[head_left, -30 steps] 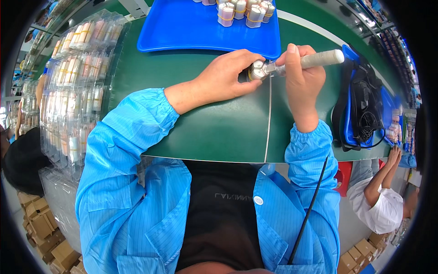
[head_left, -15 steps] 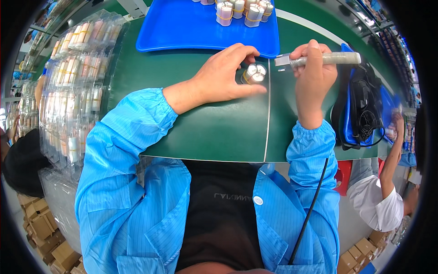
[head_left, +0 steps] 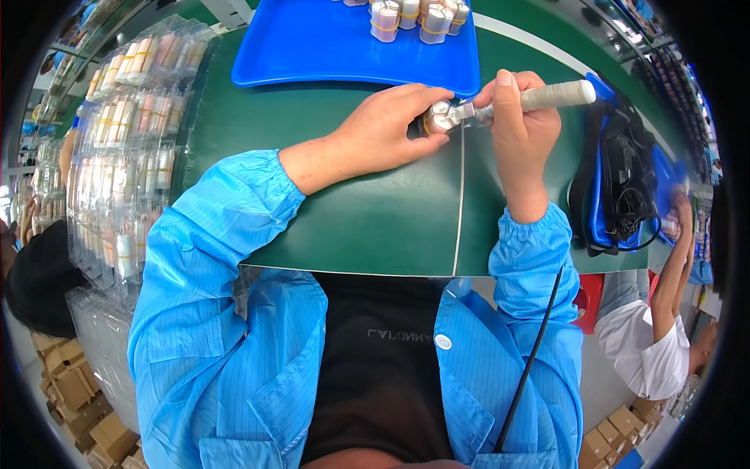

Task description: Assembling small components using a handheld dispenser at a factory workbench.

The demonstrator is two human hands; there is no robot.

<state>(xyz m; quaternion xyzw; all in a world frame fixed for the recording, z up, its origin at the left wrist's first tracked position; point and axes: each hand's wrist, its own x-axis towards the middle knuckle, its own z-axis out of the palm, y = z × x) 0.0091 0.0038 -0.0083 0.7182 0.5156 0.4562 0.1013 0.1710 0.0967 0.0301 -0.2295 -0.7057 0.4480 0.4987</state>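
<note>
Head view: a green tabletop [head_left: 359,227] with a white line carries a blue tray [head_left: 328,55]; clear plastic trays [head_left: 101,332] stand at the left, cardboard boxes [head_left: 113,434] below. The banded bundle [head_left: 440,117] is near the blue tray's right front corner, end faces up; the left hand [head_left: 383,129] curls around it. The right hand [head_left: 519,125] is closed on the pale-handled tool [head_left: 558,94], long axis slanting slightly, tip leftward at the bundle. Exact tip contact is unclear; the left hand hides the bundle's lower side; the upper edge crops the blue tray.
</note>
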